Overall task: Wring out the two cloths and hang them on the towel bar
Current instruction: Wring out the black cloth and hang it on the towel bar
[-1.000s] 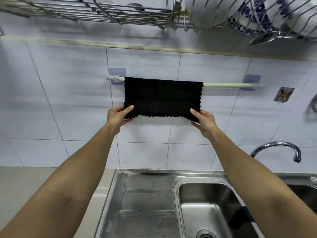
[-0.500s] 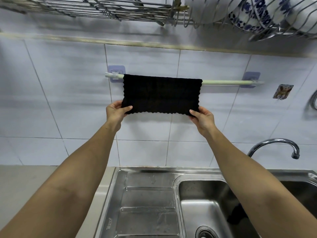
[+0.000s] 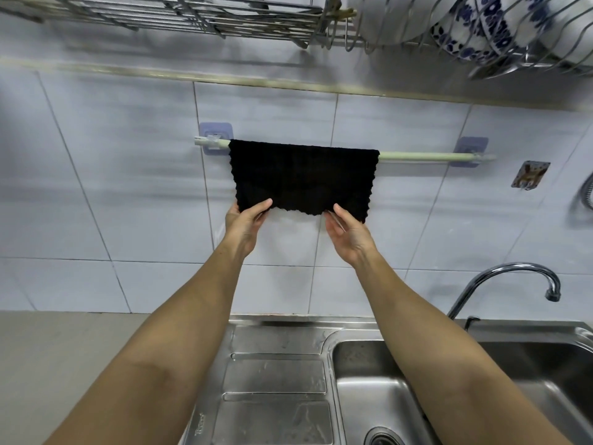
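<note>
A black cloth (image 3: 303, 178) hangs folded over the pale green towel bar (image 3: 417, 156) on the tiled wall, covering the bar's left half. My left hand (image 3: 245, 224) pinches the cloth's lower left corner, thumb in front and fingers behind. My right hand (image 3: 348, 234) is just under the hem, right of its middle. Its fingers are straight and its thumb tip sits at the edge. The cloth's lower right corner hangs free. No second cloth can be made out; my right forearm covers part of the sink basin.
Below are a steel sink (image 3: 375, 393) with a ribbed drainboard (image 3: 276, 377) and a curved tap (image 3: 513, 271). A wire dish rack (image 3: 179, 14) holding blue-patterned bowls (image 3: 475, 30) hangs overhead. A wall hook (image 3: 530, 175) is right of the bar. A grey counter (image 3: 64, 354) lies to the left.
My right hand has let go of the lower right corner and moved left along the hem. My left hand keeps its pinch on the left corner.
</note>
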